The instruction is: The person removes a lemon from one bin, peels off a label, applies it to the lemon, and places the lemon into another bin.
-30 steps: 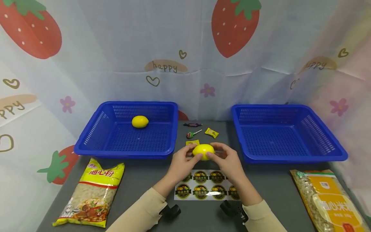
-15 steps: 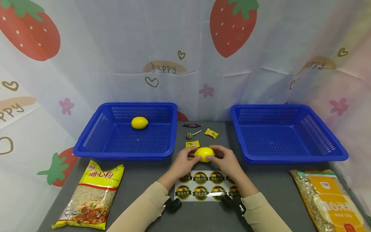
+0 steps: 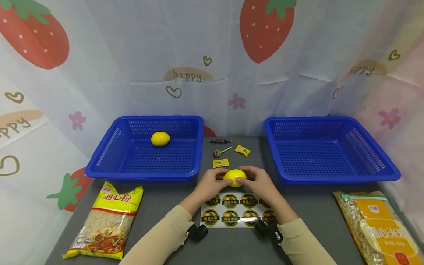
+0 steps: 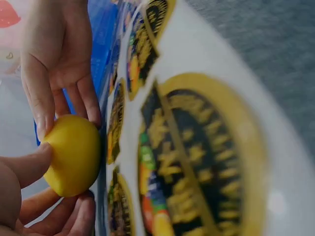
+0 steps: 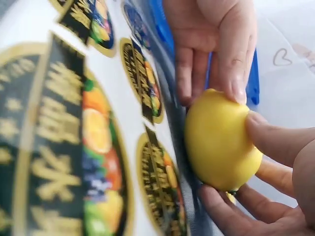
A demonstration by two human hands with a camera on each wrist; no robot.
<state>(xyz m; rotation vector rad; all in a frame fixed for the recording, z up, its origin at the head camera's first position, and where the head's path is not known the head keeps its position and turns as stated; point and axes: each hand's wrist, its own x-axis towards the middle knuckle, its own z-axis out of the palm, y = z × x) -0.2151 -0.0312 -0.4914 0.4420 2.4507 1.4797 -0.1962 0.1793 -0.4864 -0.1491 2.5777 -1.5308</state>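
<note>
"happy" runs across the curtain (image 3: 149, 40) more than once, and at the far left i see only "ppy". the badges (image 3: 230, 218) on the sheet (image 3: 240, 209) say 精品水果. the yellow bag (image 3: 107, 221) shows 通心粉; on the orange bag (image 3: 379, 228) i can pick out 心米. the candies' (image 3: 221, 163) print is too small for me.

From the middle of the head view, a blue basket (image 3: 142, 175) stands at nine o'clock and a second blue basket (image 3: 338, 179) at three. On the grey table (image 3: 155, 200), a yellow bag (image 3: 104, 222) lies at eight o'clock, an orange bag (image 3: 381, 228) at four. Around the lollipop (image 3: 217, 153) lie a purple-wrapped candy (image 3: 220, 141) at twelve, a yellow candy packet (image 3: 243, 150) at three, another yellow packet (image 3: 221, 163) at six. Behind hangs a strawberry-printed curtain (image 3: 212, 36).
</note>
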